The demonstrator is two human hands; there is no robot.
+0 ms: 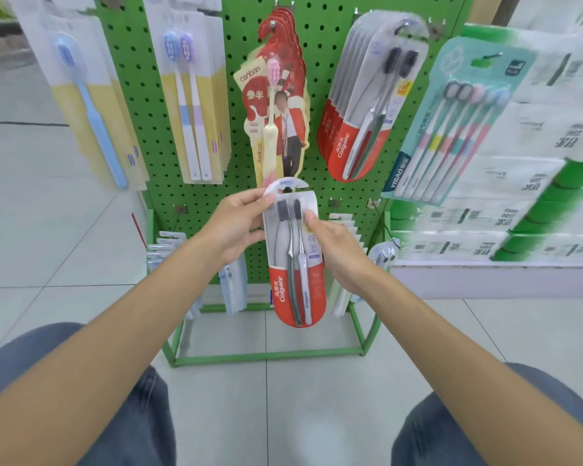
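Green pegboard rack [196,105] fills the upper frame, hung with toothbrush packs; a stack of Colgate packs [357,129] hangs at upper right, blurred boxes [525,169] beyond. At centre, a Colgate twin toothbrush pack [297,264] is held upright before the rack: the left hand [236,227] pinches its upper left edge, the right hand [340,253] grips its right side, fingers hidden behind the card. Lower packs [231,290] stand partly covered by the arms.
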